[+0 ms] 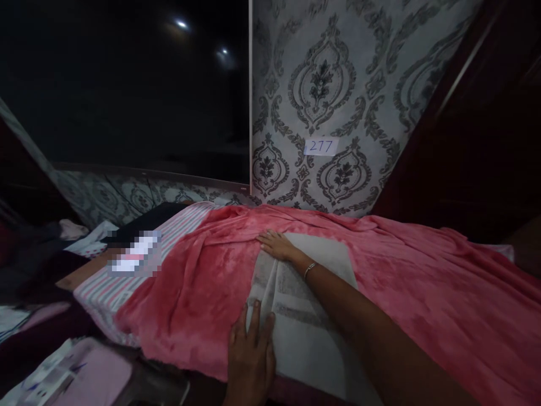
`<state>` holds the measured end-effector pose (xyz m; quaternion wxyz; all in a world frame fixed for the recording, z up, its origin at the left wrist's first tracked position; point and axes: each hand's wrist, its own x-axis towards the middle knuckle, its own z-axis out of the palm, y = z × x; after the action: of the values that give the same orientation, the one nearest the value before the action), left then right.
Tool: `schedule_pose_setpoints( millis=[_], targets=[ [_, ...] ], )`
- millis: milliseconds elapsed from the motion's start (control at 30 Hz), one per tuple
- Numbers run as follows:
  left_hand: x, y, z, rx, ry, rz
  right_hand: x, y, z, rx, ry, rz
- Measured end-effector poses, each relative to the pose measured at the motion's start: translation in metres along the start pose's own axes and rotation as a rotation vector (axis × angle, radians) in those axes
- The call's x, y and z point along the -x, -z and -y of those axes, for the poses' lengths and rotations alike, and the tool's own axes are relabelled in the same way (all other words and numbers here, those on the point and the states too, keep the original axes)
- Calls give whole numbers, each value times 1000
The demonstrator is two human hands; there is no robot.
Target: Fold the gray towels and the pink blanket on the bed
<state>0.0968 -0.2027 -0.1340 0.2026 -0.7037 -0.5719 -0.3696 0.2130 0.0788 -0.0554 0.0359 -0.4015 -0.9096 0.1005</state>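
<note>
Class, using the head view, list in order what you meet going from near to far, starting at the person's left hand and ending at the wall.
Left hand → bracelet on the right wrist → right hand → paper marked 277 on the patterned wall.

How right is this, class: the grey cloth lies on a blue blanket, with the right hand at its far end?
Not quite: the head view shows the blanket is pinkish red, not blue. The grey cloth lies on it, with the right hand at its far end.
</note>
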Motion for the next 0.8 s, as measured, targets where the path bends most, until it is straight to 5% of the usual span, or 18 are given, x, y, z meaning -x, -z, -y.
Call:
schedule_pose_setpoints(
  millis=[200, 433, 567, 800],
  targets=[
    [-5, 7, 4, -15, -65, 69, -5, -4, -7, -35, -31, -86],
    [-9, 10, 4, -36, -76, 105, 20, 18, 8, -96, -41, -107],
    [-12, 12, 0, -5, -53, 159, 92, 9, 7, -123, -23, -146],
    [-21, 21, 0, 204, 88, 327, 284, -47, 5, -81, -99, -261]
  ],
)
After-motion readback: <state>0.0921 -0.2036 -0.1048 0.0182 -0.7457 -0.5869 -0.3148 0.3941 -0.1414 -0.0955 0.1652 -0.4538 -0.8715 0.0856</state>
